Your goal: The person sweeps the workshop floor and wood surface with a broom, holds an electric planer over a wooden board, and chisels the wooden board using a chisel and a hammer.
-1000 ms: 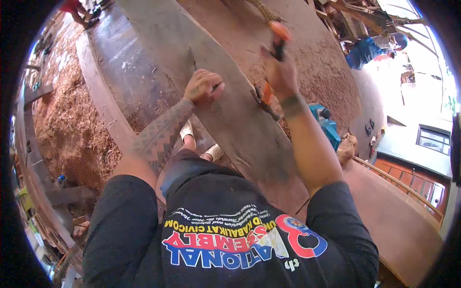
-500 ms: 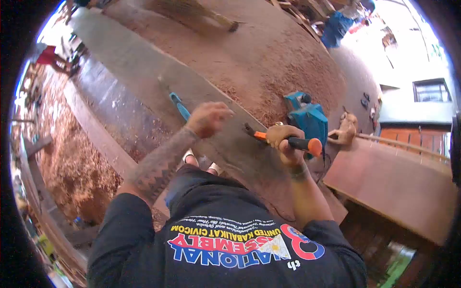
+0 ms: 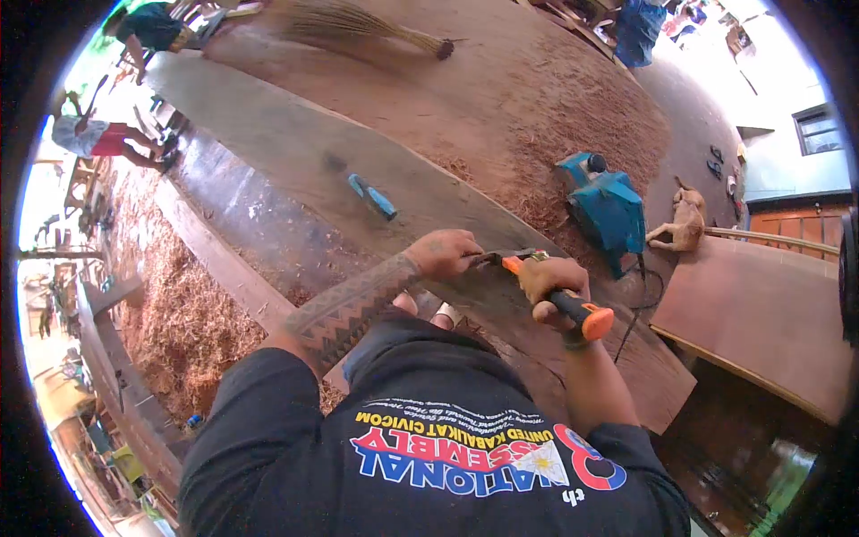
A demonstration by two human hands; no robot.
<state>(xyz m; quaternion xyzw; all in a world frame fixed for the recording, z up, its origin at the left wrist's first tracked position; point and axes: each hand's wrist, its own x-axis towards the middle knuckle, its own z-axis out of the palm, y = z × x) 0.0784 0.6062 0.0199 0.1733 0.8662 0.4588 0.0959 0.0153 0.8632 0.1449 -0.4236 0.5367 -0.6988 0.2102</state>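
My right hand [image 3: 553,280] is wrapped round an orange and black hammer [image 3: 582,313], its butt pointing towards me and its metal head at the left. My left hand [image 3: 445,253] is closed, its fingertips at a small dark metal piece beside the hammer's head; what it grips is too small to make out. Both hands are over a long wide wooden plank [image 3: 304,134]. A blue-handled tool [image 3: 372,197] lies on the plank, beyond my left hand.
A teal power planer [image 3: 608,210] with a cord stands right of the plank. Near it a tan dog [image 3: 685,219] lies by a brown board [image 3: 761,313]. A straw broom [image 3: 385,27] and wood shavings [image 3: 170,313] are on the ground. Two people are at the far left.
The hammer has come down from its raised position, and its head is now by my left hand. My left hand has moved right, away from the blue-handled tool. A second person shows at upper left.
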